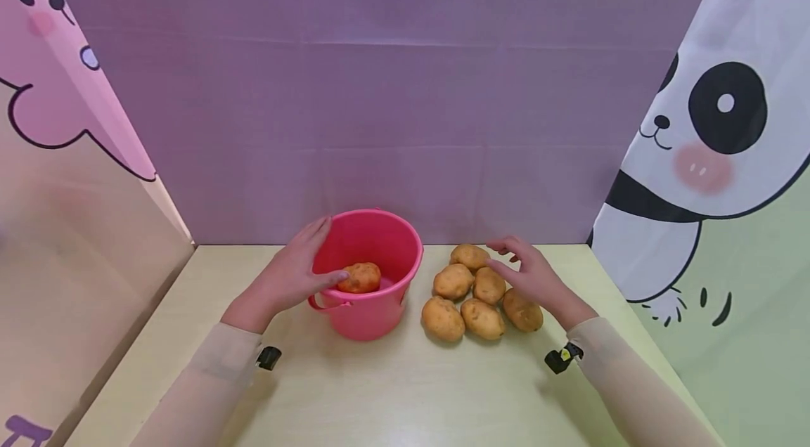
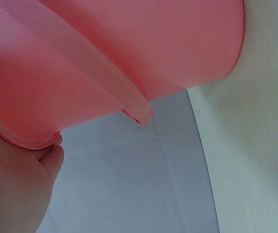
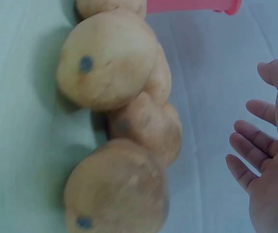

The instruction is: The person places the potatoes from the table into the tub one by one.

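Note:
A pink bucket (image 1: 363, 317) stands upright on the table with a potato (image 1: 361, 278) inside it. My left hand (image 1: 294, 268) holds the bucket's left rim, thumb across the front edge and fingers along the far side. In the left wrist view that hand (image 2: 17, 179) meets the rim, with the pink bucket handle (image 2: 95, 68) hanging beside the wall. Several potatoes (image 1: 483, 319) lie grouped to the right of the bucket. Over their right side hovers my right hand (image 1: 528, 271), fingers loosely bent and holding nothing; the right wrist view shows its spread fingers (image 3: 253, 141) apart from the potatoes.
The pale table (image 1: 405, 391) ends at a purple cloth backdrop (image 1: 405, 95). A pink cartoon panel (image 1: 69, 74) hangs at the left, a panda panel (image 1: 728, 187) at the right. Each wrist wears a small black camera (image 1: 268, 358).

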Motion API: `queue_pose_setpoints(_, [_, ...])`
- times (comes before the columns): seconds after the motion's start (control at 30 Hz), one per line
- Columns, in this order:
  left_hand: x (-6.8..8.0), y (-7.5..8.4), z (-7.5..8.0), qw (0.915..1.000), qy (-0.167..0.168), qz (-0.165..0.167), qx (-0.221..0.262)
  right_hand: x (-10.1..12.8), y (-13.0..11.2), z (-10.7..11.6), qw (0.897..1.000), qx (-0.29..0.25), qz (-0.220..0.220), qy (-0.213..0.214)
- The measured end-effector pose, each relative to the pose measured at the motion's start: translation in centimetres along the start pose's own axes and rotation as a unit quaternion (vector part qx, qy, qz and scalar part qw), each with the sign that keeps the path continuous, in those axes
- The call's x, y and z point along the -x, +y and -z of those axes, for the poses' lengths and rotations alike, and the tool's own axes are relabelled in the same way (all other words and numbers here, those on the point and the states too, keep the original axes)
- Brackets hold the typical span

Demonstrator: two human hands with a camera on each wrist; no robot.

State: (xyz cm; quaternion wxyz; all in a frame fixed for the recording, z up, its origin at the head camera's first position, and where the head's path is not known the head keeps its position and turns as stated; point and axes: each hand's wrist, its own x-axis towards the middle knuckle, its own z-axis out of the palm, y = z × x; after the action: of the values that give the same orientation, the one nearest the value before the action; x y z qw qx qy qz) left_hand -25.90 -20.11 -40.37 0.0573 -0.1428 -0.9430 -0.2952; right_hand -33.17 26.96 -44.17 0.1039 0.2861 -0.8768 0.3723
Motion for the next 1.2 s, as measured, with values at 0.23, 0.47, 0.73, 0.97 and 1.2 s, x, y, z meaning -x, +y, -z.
queue_pose_setpoints(0.23, [0.1, 0.0, 0.1, 0.9999, 0.002, -0.009, -0.007, 2.0, 1.5, 0.1, 1.000, 0.014, -0.014, 0.005])
queue_pose_setpoints(0.47, [0.1, 0.1, 0.1, 0.9999, 0.002, -0.009, -0.005, 3.9, 2.1, 0.1, 0.999, 0.020, -0.025, 0.020])
queue_pose_setpoints(0.73, [0.0, 0.2, 0.0, 1.0000, 0.004, -0.006, -0.007, 5.8, 3.2, -0.2, 0.998, 0.026, -0.049, 0.023])
queue_pose_setpoints(0.97, [0.0, 0.1, -0.1, 1.0000, 0.002, -0.003, -0.006, 7.2, 3.6, -0.6, 0.996, 0.008, -0.082, 0.017])
queue_pose_setpoints(1.2, [0.1, 0.1, 0.0, 1.0000, 0.003, -0.001, -0.004, 7.5, 3.7, -1.1, 0.995, 0.000, -0.102, 0.017])
